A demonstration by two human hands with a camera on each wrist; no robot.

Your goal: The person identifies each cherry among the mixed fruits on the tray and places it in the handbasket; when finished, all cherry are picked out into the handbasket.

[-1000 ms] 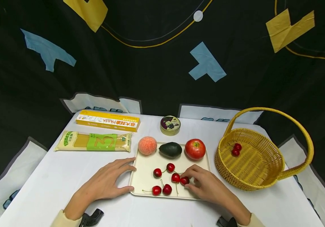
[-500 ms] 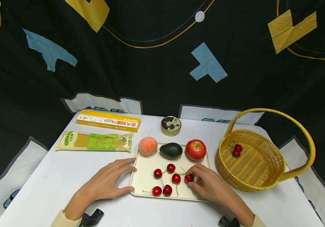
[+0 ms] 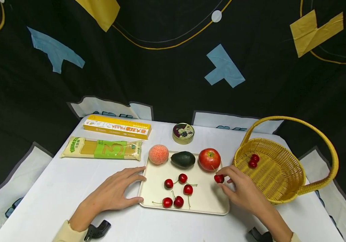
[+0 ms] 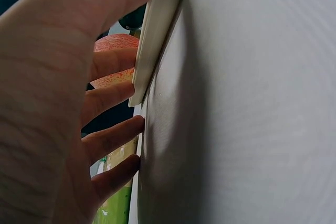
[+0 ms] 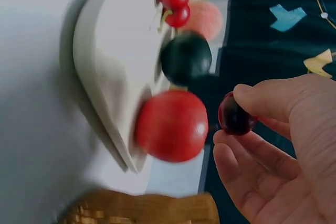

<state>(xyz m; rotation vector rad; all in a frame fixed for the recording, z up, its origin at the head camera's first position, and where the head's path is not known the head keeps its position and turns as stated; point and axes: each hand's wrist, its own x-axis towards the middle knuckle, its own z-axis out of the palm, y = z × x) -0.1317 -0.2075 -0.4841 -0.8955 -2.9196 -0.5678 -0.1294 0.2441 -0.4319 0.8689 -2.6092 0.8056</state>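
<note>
My right hand (image 3: 242, 188) pinches a dark red cherry (image 5: 235, 115) between thumb and fingertips, over the right side of the cream tray (image 3: 209, 205). At the tray's left edge my left hand (image 3: 115, 190) rests with fingers spread, thumb and fingertips right at the rim. Several stemmed cherries (image 3: 187, 190) lie on the tray. Along its back edge sit a peach (image 3: 158, 154), a dark green avocado (image 3: 183, 159) and a red apple (image 3: 209, 159). To the right stands a yellow wicker basket (image 3: 269, 198) with two cherries (image 3: 253, 164) inside.
A yellow pasta box (image 3: 117, 127) and a bag of spaghetti (image 3: 101, 148) lie at the back left. Behind the tray stands a small round tin (image 3: 183, 133). The basket's tall arched handle (image 3: 312, 129) rises at the right. A black cloth hangs behind the white table.
My right hand has drawn one cherry away from the others and carried it right, towards the basket. The left hand stays at the tray's edge.
</note>
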